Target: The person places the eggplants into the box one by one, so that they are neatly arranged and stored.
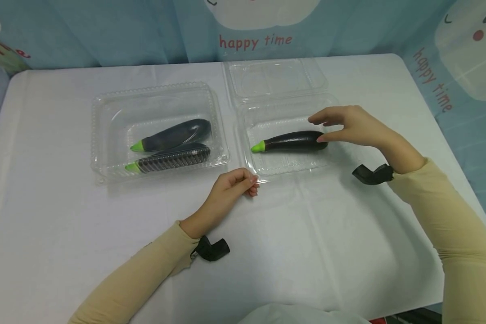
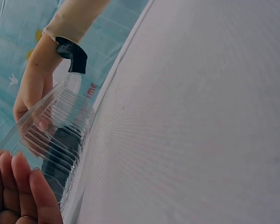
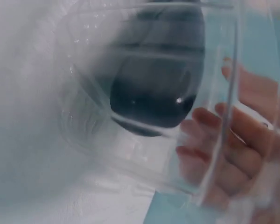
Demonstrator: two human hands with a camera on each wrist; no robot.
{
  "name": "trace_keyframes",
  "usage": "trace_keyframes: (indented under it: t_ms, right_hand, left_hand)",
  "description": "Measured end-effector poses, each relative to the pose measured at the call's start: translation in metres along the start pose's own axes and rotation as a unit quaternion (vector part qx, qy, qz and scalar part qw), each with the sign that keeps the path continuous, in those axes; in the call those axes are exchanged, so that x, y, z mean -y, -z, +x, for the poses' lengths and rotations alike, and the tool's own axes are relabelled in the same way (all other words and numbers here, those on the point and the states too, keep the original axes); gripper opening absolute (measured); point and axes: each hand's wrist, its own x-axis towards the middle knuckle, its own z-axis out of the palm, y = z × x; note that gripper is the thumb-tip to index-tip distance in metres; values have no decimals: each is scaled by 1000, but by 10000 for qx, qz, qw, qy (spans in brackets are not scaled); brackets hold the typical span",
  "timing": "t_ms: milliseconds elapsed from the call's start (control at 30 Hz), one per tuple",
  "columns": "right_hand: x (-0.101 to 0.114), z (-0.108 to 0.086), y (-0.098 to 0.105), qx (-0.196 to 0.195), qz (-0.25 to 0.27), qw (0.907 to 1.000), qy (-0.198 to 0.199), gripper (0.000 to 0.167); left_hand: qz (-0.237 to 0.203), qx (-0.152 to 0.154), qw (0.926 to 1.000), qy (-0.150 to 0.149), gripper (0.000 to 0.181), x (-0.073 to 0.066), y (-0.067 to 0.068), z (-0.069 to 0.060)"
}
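Observation:
An open clear plastic clamshell box (image 1: 285, 165) lies on the white table, its lid (image 1: 275, 80) folded back flat behind it. Inside rests a dark eggplant (image 1: 293, 141) whose bright green stem end points left. My left hand (image 1: 230, 185) pinches the box's front left corner between thumb and fingers. Over the eggplant's thick end is my right hand (image 1: 354, 127), fingers extended and parted from the thumb. The thumb tip overlaps the eggplant in the head view. In the right wrist view, the eggplant (image 3: 154, 86) shows through the clear wall, with the fingers beyond.
To the left stands a closed clear box (image 1: 119, 130) with two dark, green-stemmed eggplants, one eggplant (image 1: 176, 135) behind the other eggplant (image 1: 174, 158). A white cloth (image 1: 291, 252) covers the table. Blue printed curtains (image 1: 146, 31) hang along the back and right.

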Motion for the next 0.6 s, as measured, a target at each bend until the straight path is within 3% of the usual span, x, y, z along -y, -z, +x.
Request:
trace_keyframes:
  t_ms: [333,600]
  right_hand:
    - [-3,-8,15,-323,301,9988,-229,40]
    - [-19,-9,34,-961,1512,9820,-599,38]
  left_hand:
    - [-25,-37,10000,65,17,-1,-1,0]
    - [-94,-94,9998,124,17,-2,-1,-1]
